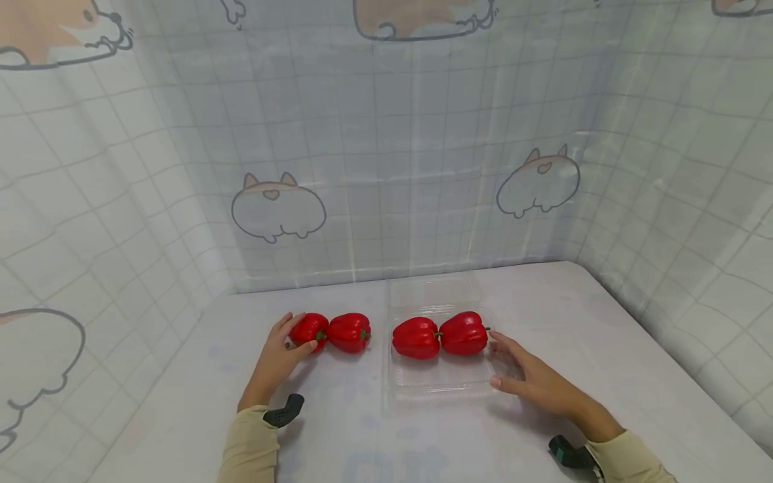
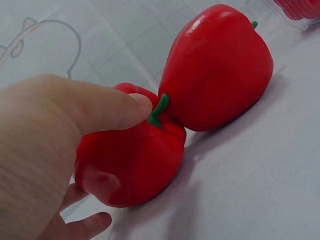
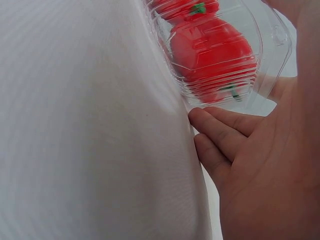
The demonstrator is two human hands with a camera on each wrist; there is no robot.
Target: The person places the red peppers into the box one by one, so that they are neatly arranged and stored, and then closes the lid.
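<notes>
On the left, my left hand holds a red bell pepper between thumb and fingers. In the left wrist view the thumb lies across this pepper beside its green stem. A second red bell pepper lies against it on the right. A clear plastic container holds two more red bell peppers, one on the left and one on the right, lying side by side. My right hand is at the container's right end, fingers loosely extended, fingertips right by its wall.
The container's clear lid is folded back behind it. All stands on a white-covered table. A grid-patterned curtain with cartoon dogs rises behind the table and along both sides. Each wrist wears a dark device.
</notes>
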